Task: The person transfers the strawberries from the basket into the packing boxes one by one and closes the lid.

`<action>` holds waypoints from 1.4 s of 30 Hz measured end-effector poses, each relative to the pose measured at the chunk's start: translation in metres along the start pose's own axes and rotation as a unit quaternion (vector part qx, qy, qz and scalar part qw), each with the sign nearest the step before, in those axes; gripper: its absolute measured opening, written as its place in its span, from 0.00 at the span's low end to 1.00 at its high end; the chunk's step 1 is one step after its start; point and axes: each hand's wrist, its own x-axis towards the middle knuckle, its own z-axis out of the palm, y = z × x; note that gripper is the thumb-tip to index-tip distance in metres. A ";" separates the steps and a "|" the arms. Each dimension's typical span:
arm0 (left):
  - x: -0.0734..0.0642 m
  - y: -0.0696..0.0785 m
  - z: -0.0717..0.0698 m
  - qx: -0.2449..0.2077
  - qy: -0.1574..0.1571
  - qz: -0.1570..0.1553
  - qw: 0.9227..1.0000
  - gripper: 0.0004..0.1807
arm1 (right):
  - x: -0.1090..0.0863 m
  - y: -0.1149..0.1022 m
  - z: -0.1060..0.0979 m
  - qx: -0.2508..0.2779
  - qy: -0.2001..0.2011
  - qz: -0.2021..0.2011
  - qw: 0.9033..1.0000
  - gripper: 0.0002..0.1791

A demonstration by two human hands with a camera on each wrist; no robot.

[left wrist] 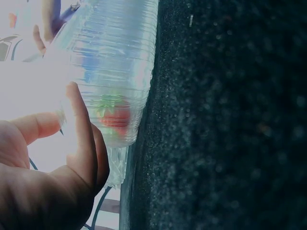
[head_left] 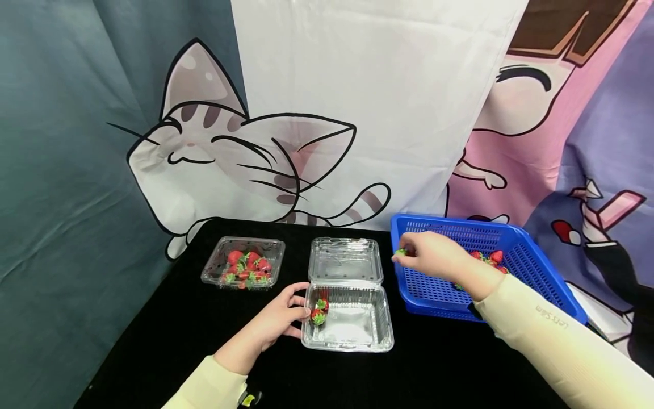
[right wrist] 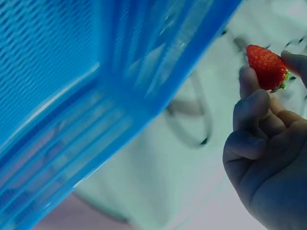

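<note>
My right hand point(head_left: 426, 255) pinches a red strawberry point(right wrist: 268, 67) between thumb and fingers, its green leaves facing outward, over the left end of a blue basket point(head_left: 531, 244). More strawberries point(head_left: 493, 258) lie inside that basket, partly hidden by the right forearm. At the middle of the table stands a clear plastic box point(head_left: 385, 335), its lid point(head_left: 344, 261) folded back. My left hand point(head_left: 278, 318) holds this box by its left rim, thumb on the edge and fingers against the outer wall. Strawberries point(head_left: 319, 316) sit at the box's left end, close to the thumb.
At the back left, a second clear plastic box point(head_left: 209, 278) contains several strawberries. A black cloth point(head_left: 214, 324) covers the table. Behind it hangs a printed curtain point(head_left: 306, 57) with a cartoon cat. White printed material point(head_left: 603, 318) shows at the basket's right.
</note>
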 end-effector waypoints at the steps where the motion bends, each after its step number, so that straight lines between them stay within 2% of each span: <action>1: 0.000 0.000 0.000 0.000 0.000 0.000 1.000 0.36 | -0.001 -0.010 0.004 0.002 0.004 -0.015 1.000 0.11; 5: 0.001 0.000 0.000 0.001 0.003 -0.002 1.000 0.36 | -0.005 -0.048 0.026 -0.003 -0.006 -0.095 0.995 0.10; 8: 0.000 0.001 0.000 0.001 0.002 -0.003 1.000 0.36 | -0.009 -0.073 0.044 -0.015 -0.035 -0.162 0.986 0.11; 12: 0.000 0.002 0.002 0.001 0.003 -0.001 1.000 0.36 | -0.010 -0.097 0.065 -0.028 -0.073 -0.205 0.976 0.13; 16: -0.001 0.003 0.002 0.003 0.002 -0.001 1.000 0.36 | -0.005 -0.113 0.084 -0.019 -0.101 -0.192 0.976 0.13; 23: 0.001 -0.001 0.000 0.001 -0.002 -0.002 1.000 0.36 | 0.004 -0.127 0.108 0.021 -0.157 -0.120 0.980 0.13; 30: 0.000 0.001 0.001 -0.003 -0.004 0.004 1.000 0.36 | 0.012 -0.135 0.119 0.035 -0.173 -0.071 0.982 0.16; 42: -0.001 0.000 -0.002 -0.001 -0.010 0.001 1.000 0.36 | 0.017 -0.142 0.121 0.052 -0.160 -0.064 0.984 0.15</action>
